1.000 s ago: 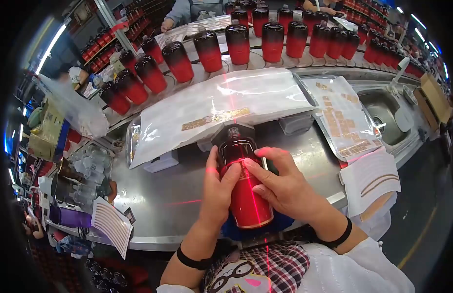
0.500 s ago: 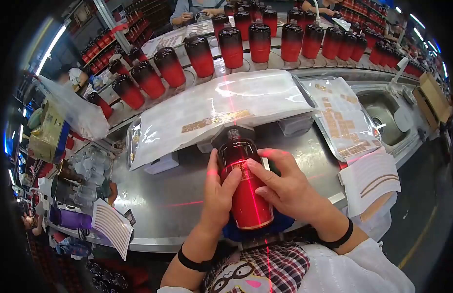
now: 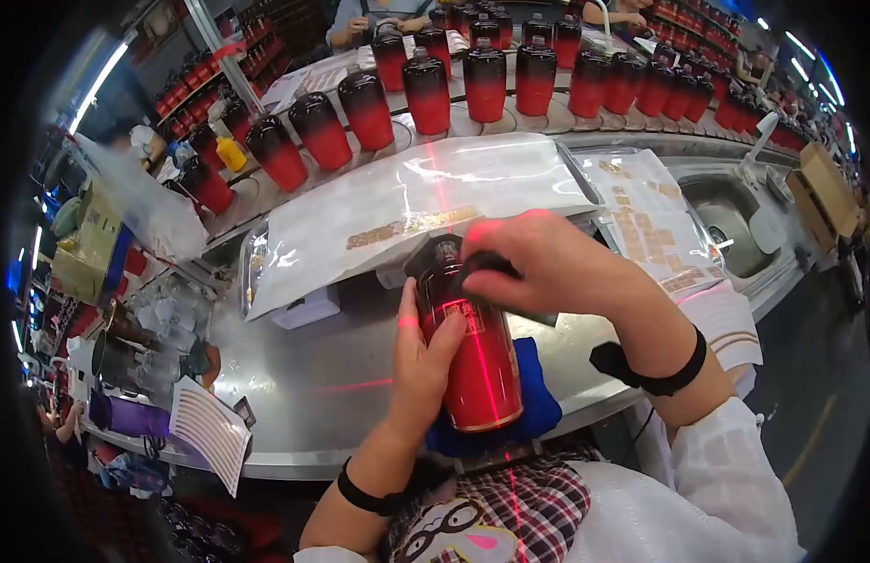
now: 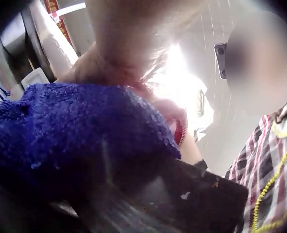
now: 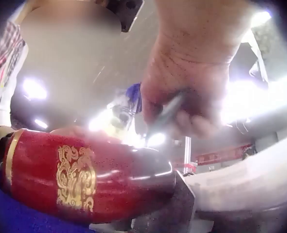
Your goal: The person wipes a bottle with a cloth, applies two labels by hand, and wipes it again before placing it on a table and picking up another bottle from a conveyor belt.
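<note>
Your left hand (image 3: 421, 366) clasps the bottle (image 3: 486, 385), right hand (image 3: 557, 263) grips a tool (image 5: 167, 112), likely for smoothing the label (image 3: 466, 317); press evenly next

No legible text, labels, numbers or signs.

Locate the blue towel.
In the head view, the blue towel lies at the metal counter's near edge, beneath the base of the red-black bottle and right of the left hand.

Head cam: high, looks forward and down over the tabletop (image 3: 313, 399). Wrist cams: low, close in, angled up. Head and right wrist share the red bottle (image 3: 484, 380).
</note>
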{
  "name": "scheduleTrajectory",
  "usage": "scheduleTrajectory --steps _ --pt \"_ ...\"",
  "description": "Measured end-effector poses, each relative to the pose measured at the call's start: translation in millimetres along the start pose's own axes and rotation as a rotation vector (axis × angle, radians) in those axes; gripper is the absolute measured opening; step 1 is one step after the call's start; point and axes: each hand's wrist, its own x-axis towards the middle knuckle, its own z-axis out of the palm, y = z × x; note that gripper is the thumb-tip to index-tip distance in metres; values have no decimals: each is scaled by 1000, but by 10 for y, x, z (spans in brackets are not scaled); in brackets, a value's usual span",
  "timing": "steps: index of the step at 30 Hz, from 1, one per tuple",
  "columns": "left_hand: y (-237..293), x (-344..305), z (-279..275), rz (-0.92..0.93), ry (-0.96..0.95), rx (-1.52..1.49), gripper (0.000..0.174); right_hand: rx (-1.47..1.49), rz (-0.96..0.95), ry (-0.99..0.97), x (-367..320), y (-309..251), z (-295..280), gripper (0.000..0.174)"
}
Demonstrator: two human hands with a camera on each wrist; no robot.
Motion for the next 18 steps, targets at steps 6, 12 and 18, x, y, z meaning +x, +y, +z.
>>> scheduleTrajectory --steps 6,12,18 --pt "27 -119 -15 -10 70 -202 64 -297 -276 338 -87 -28 235 14" --pt "182 -224 -3 -98 128 -183 62 69 -357 -165 -123 -216 234 14" --pt "105 -260 -20 -95 140 -149 58 -175 -113 -66 306 -152 214 16"
